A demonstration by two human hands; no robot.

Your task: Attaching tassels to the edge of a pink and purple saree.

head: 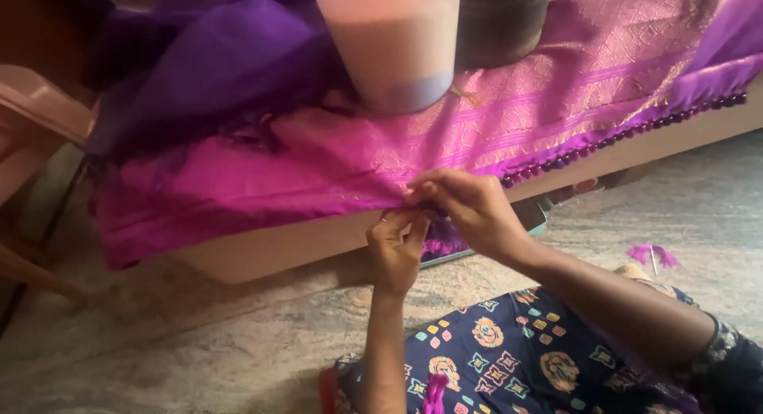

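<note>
Nearest lies a dark blue patterned garment [524, 350] over the person's lap. Above it the left hand [395, 249] and right hand [469, 209] meet, fingers pinched together on the near hem of a shiny magenta silk cloth with gold woven bands [318, 164]. A row of dark tassel beads [628, 132] runs rightward along that edge. Farther back, a pale cylinder [393, 44] stands on the cloth.

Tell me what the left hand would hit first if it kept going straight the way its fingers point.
The left hand points up at the magenta cloth's hanging edge, which its fingers already seem to pinch; behind that, probably the platform's pale edge.
</note>
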